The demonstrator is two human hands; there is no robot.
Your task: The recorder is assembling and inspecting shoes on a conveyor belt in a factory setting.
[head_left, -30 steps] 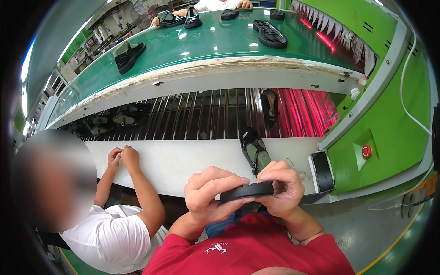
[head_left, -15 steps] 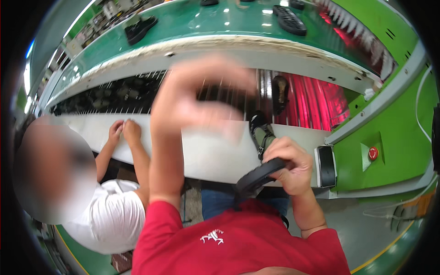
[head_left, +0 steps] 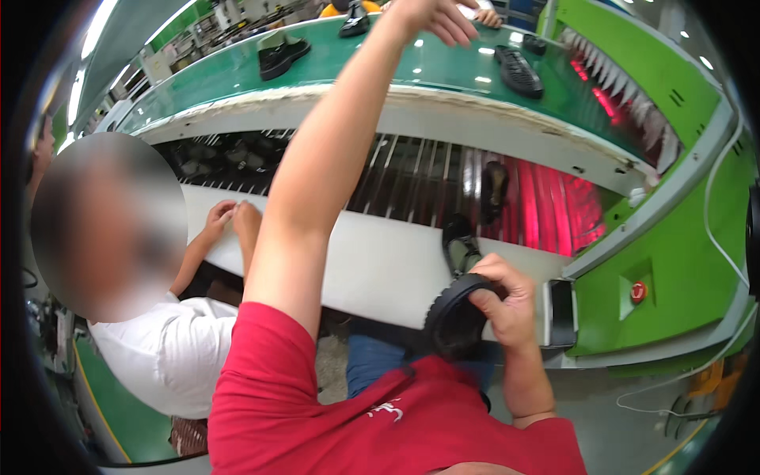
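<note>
My left arm stretches far forward. At the top edge my left hand is over the green conveyor belt, its fingers apart and nothing seen in them. Close to my body, my right hand grips a black shoe sole with a ridged edge, thumb on its inner side. Just beyond that hand, a black shoe upper with a grey-green inside lies on the white ledge; its near end is partly hidden by the hand and sole.
On the belt are a black shoe and a black sole. Another dark shoe piece lies on the red-lit rollers. A co-worker's hands rest at the ledge, left. A green machine with a red button stands right.
My left hand has swung forward from above the rollers to the far belt. My right hand keeps hold of the sole, which is now turned to show its hollow inner side.
</note>
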